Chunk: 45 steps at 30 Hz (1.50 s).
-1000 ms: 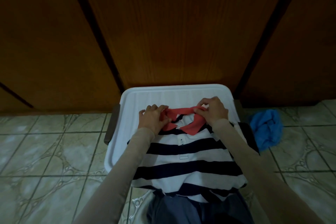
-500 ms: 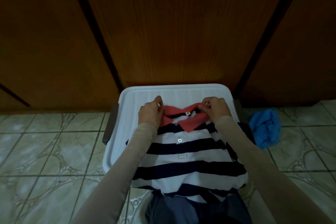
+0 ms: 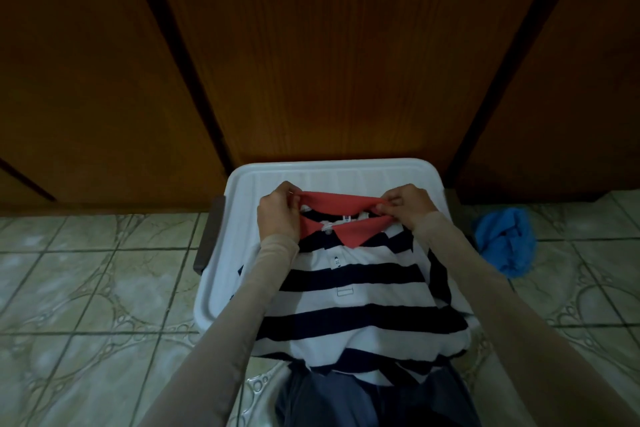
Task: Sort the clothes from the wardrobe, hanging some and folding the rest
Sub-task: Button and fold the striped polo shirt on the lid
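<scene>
Wooden wardrobe doors (image 3: 329, 55) fill the whole upper part of the view, shut and dark, with the pale patterned floor tiles (image 3: 86, 288) running out from their foot on both sides. Against the doors sits a white plastic lid (image 3: 332, 173), a dark handle showing at its left edge, and it serves as the folding surface. On it lies the striped polo shirt (image 3: 360, 291), front up and buttoned, its sides tucked in so it reads as a narrow rectangle; its hem hangs past the near edge of the lid onto the person's lap. A crumpled blue cloth (image 3: 505, 243) lies on the tiles just right of the lid, apart from the shirt. The left hand (image 3: 278, 215) and the right hand (image 3: 407, 206) sit at the two ends of the red collar (image 3: 341, 218), each with fingers curled and pinching the collar fabric between thumb and fingertips, drawing it out wide and flat. As a judgement, this shirt is partway folded: the sides look done, the collar is being squared, and the fold from hem toward collar is not yet made. The blue cloth seems unsorted, and no hung clothes or hangers are in view, so much of the task may remain. Room is tight at the far side, where the lid meets the doors; only a narrow strip of bare lid shows beyond the collar and along the left. Floor lies open to left and right.
</scene>
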Tool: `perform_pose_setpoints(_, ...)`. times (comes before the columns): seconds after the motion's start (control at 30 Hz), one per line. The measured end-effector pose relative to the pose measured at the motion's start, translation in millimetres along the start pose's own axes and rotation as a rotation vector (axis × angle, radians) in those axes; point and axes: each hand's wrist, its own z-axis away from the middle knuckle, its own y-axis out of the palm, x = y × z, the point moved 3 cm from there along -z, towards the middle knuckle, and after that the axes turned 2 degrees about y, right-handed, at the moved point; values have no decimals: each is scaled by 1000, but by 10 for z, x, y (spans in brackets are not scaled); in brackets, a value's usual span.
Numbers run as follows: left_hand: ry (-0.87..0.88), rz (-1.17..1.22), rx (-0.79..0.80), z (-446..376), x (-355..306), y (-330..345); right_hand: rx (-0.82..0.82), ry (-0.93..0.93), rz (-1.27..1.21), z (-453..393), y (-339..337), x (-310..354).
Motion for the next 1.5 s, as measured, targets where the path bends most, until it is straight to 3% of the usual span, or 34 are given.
perform_pose_setpoints(0.2, -17, -11, -7, 3, 3, 27, -229, 69, -97, -29, -49, 52)
perform_pose_setpoints(0.47, -72, -71, -41, -21, 58, 11, -294, 94, 45, -54, 10, 33)
perform_pose_setpoints(0.67, -119, 200, -24, 9, 160, 85, -189, 141, -676, -87, 140, -6)
perform_pose_setpoints(0.77, -29, 184, -7, 122, 139, 122, -213, 35, -401, -29, 229, -32)
perform_pose_setpoints(0.87, 129, 143, 157, 326, 132, 288, -163, -107, -44, 62, 443, -63)
perform_pose_setpoints(1.0, 268, -232, 330, 480, 230, 505, -40, -117, 538, 70, 761, -218)
perform_pose_setpoints(1.13, 289, -489, 353, 450, 292, 527, -69, -101, 679, 17, 801, -297)
perform_pose_setpoints(1.5, 87, -558, 317, 314, 367, 485, -134, -187, 760, -202, 712, -393)
